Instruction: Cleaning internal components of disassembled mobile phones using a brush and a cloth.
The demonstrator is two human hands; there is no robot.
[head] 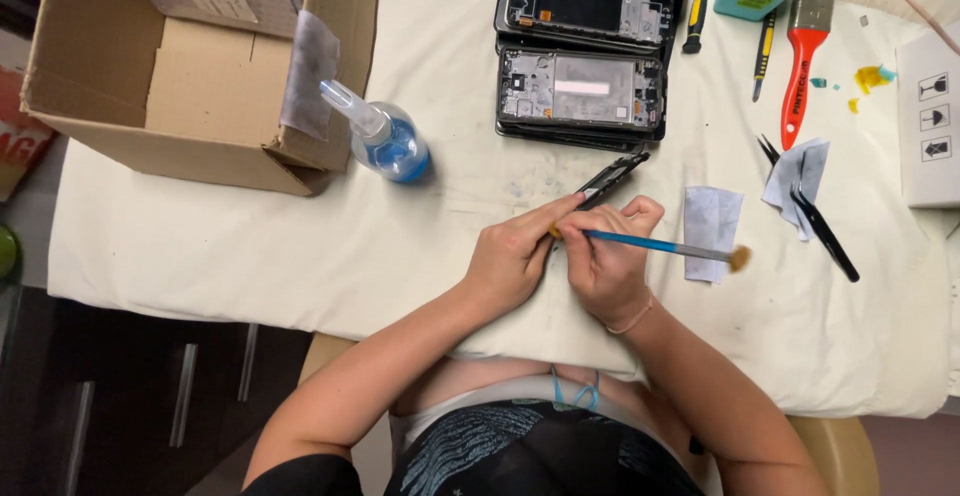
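The left hand (512, 256) is pinching the black rectangular phone frame (610, 178) edge-on above the white cloth-covered table (300, 246). The right hand (605, 256) is gripping the blue-handled thin brush (665, 246), fingers curled around its handle.

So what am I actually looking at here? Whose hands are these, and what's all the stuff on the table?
There is no machine here: a person wears a camera on the head, so the one picture looks straight down at their own two hands. The left hand grips a dark phone frame tilted on edge. The right hand holds a thin blue-handled brush against it, bristles pointing away to the right. On the white cloth-covered table lie a stack of opened phone frames, a clear bottle of blue liquid, a cardboard box, a red-handled brush, black tweezers and small wipes.
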